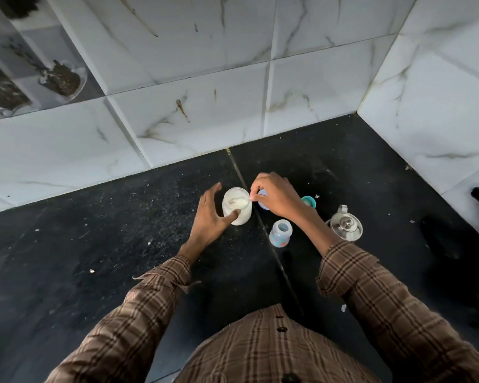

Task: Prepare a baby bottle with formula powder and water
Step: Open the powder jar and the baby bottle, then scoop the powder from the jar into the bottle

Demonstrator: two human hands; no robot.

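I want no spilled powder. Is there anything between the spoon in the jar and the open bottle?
Nothing visible. The spoon is over the jar; the bottle stands open to its right, with bare counter between.

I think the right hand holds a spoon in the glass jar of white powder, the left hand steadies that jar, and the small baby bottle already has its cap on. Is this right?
Not quite: in the head view the small baby bottle stands open, with no cap on. The rest holds: the right hand pinches a spoon in the glass jar of white powder, and the left hand steadies that jar.
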